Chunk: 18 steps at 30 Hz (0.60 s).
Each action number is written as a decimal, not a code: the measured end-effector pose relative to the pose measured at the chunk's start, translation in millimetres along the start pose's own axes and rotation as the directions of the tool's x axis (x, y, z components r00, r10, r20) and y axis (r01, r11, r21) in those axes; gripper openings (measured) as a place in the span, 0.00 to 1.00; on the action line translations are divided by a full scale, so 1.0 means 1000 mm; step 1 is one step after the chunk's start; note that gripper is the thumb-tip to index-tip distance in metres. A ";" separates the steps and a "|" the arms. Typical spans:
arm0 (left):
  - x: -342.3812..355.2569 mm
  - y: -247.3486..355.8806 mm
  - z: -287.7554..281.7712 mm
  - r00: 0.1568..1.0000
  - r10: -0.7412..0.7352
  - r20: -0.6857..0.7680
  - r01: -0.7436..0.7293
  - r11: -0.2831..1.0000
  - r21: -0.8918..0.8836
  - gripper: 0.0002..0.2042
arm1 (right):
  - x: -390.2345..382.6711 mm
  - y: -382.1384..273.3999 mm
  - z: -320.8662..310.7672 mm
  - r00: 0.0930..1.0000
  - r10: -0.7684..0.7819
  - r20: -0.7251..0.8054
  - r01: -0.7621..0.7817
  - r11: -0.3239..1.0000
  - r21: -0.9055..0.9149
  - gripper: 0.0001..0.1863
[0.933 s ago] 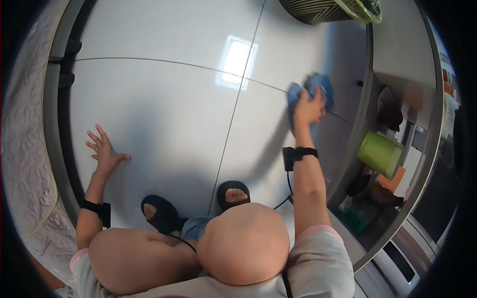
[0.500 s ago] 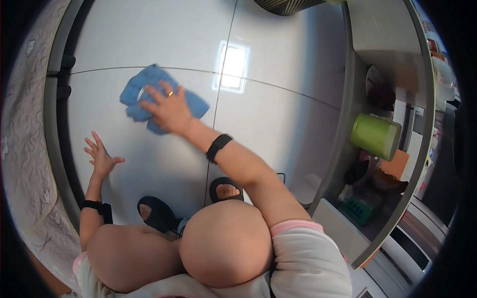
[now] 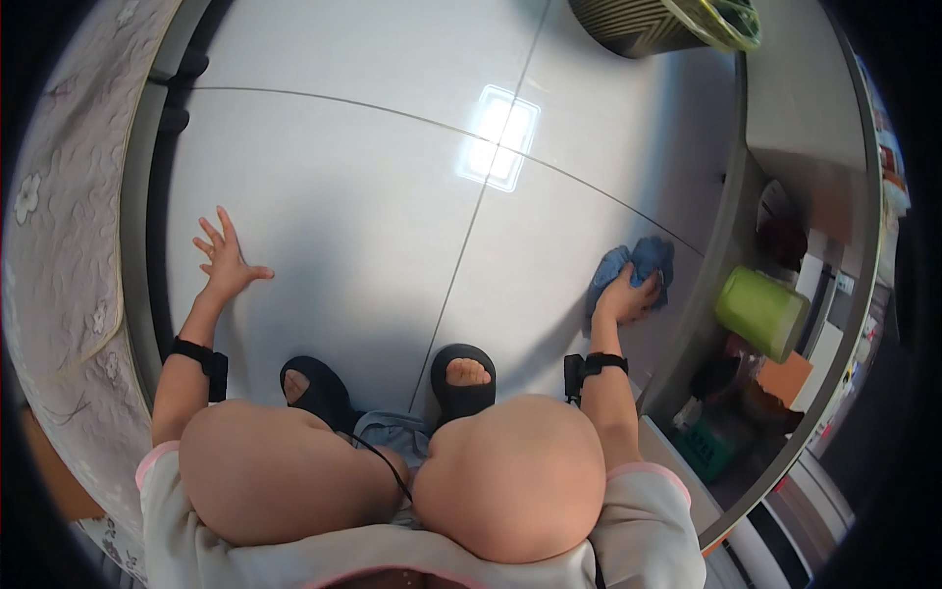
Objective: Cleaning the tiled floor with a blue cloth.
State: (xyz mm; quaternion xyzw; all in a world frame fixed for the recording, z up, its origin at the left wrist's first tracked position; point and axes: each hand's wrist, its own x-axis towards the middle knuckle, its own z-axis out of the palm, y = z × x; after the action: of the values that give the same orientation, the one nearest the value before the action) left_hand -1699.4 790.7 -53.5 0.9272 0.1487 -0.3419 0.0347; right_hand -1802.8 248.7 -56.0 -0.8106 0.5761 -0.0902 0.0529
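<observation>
Beside the cabinet on the right, a crumpled blue cloth (image 3: 650, 257) lies against the tiled floor (image 3: 363, 196). My right hand (image 3: 626, 297) grips it from above, its fingers bent into the folds, and part of the cloth is hidden under the palm. Over at the left, my left hand (image 3: 229, 265) is spread on the tiles close to the bed's edge, fingers apart, holding nothing. Each wrist wears a black band.
A quilted bed (image 3: 74, 206) borders the left side. On the right stands an open-shelved cabinet (image 3: 677, 314) with a green canister (image 3: 762, 312) in it. A lined waste bin (image 3: 638, 25) sits at the far right. My sandalled feet (image 3: 463, 378) are just ahead of my knees.
My right hand has swept the blue cloth from the left-hand tiles across to the right, near the cabinet, bunching it up. My left hand stays spread on the floor. The view has shifted slightly.
</observation>
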 end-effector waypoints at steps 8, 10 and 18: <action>0.005 -0.006 0.000 0.995 0.078 -0.068 -0.079 0.997 -0.016 0.67 | -0.045 -0.042 -0.022 0.870 -0.440 0.223 0.419 0.898 0.136 0.35; 0.004 0.000 -0.001 0.994 0.098 -0.051 -0.100 0.995 -0.030 0.66 | -0.063 -0.012 -0.040 0.810 -0.540 0.229 0.481 0.835 0.268 0.35; 0.010 -0.022 0.021 0.965 0.188 -0.182 -0.208 0.973 -0.098 0.65 | -0.176 -0.011 -0.192 0.226 -0.402 0.887 0.676 0.720 0.154 0.14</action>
State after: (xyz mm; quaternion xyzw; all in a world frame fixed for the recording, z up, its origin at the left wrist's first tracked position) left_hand -1712.1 811.1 -74.9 0.9599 0.0772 -0.2463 0.1095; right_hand -1889.1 421.4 119.1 -0.8802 0.1462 0.4060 0.1977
